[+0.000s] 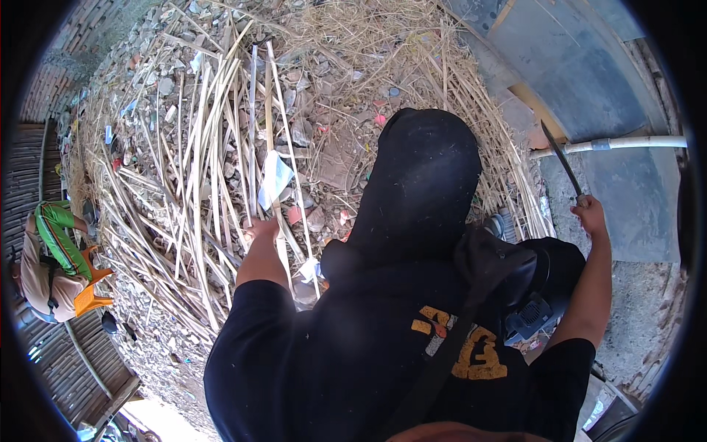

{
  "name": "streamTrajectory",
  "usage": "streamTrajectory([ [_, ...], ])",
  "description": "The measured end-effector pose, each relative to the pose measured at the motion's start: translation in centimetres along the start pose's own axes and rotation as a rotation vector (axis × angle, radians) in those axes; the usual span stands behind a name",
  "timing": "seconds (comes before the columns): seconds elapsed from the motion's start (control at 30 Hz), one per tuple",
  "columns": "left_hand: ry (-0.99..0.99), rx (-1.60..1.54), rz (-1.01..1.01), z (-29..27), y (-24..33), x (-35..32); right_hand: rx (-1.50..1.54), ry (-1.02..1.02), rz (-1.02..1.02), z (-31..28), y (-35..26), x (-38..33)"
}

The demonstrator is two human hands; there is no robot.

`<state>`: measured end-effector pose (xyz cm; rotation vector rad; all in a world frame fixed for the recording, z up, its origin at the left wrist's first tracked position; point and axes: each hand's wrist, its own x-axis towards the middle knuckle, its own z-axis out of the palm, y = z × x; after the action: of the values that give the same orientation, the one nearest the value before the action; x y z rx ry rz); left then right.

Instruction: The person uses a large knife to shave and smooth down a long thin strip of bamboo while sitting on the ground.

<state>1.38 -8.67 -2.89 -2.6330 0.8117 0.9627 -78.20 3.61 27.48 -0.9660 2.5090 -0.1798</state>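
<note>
My left hand [263,230] is closed round the near end of a long thin bamboo strip [252,140], which points away from me over the ground. Just beyond that hand lies a crumpled white and pale blue scrap [275,181], between the strip and another pale stick [283,110]. Out to the right, my right hand [589,216] grips the handle of a machete [563,162]. Its dark, narrow blade slants up and away to the left, apart from the bamboo. Many loose bamboo strips [188,191] lie in a heap left of my left hand.
Rubble and litter [324,158] cover the ground, with dry straw [353,29] farther off. On the right are grey panels [589,74] and a pale horizontal pole [641,143]. At far left a person in green trousers [62,239] sits on an orange chair [92,291] by a bamboo wall [26,166].
</note>
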Motion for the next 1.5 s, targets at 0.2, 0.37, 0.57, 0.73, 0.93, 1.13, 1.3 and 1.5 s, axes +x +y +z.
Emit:
streamTrajectory([
  [0.2, 0.218, 0.099, 0.210, 0.3, 0.4, -4.4, -0.009, 0.003, 0.034, 0.1, 0.0, 0.1],
  [0.37, 0.084, 0.118, 0.290, 1.3, 0.5, -5.9, -0.012, 0.018, -0.014, 0.0, 0.3, 0.4],
  [0.57, 0.078, 0.137, 0.304, 1.5, 0.3, -3.6, -0.025, 0.019, -0.016, 0.2, 0.5, 0.6],
  [0.73, 0.154, 0.011, 0.446, 2.7, -1.8, -3.0, 0.017, 0.029, -0.023, 0.3, 0.7, 0.5],
  [0.93, 0.152, -0.154, 0.309, 1.4, -2.6, 1.0, 0.022, -0.005, 0.002, 0.0, -0.3, 0.1],
  [1.13, 0.129, 0.068, 0.308, 0.2, -0.7, 1.6, 0.016, 0.003, 0.002, 0.3, 0.2, 0.3],
  [1.3, 0.142, 0.076, 0.202, 1.1, -0.1, 1.5, 0.014, 0.002, -0.015, 0.2, 0.3, 0.8],
  [1.5, 0.065, 0.157, 0.190, -0.3, 1.4, 0.7, 0.007, -0.014, 0.023, 0.4, 0.7, 0.5],
])
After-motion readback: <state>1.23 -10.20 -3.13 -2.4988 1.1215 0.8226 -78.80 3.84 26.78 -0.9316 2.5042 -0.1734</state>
